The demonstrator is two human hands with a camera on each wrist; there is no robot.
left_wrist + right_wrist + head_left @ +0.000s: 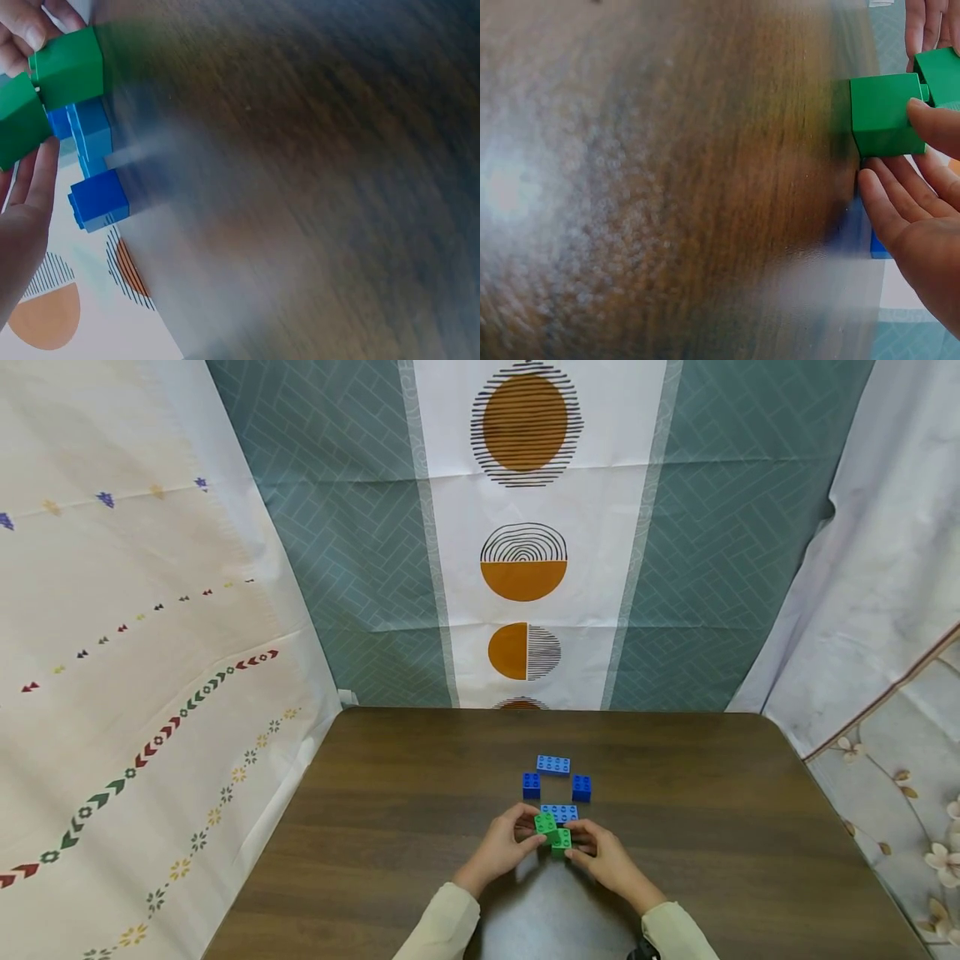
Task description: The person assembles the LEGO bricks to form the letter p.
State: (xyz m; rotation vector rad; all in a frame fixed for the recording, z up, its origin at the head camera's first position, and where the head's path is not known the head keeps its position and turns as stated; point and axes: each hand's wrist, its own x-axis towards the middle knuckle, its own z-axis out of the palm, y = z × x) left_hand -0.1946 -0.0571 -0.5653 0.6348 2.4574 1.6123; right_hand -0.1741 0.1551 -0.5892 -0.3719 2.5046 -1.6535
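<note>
Two green building bricks are between my hands, one a little higher and overlapping the other. My left hand pinches the upper green brick between thumb and fingers. From the other side, my right hand grips the lower green brick, its thumb on the side facing me, as the right wrist view shows. The bricks meet at a corner; whether their studs are fully joined I cannot tell. Just behind them lies a lighter blue brick, partly covered by the green ones.
Farther back on the brown wooden table stand a dark blue brick, another dark blue brick and a long lighter blue brick. A patterned cloth hangs behind the table's far edge, with white cloths at both sides.
</note>
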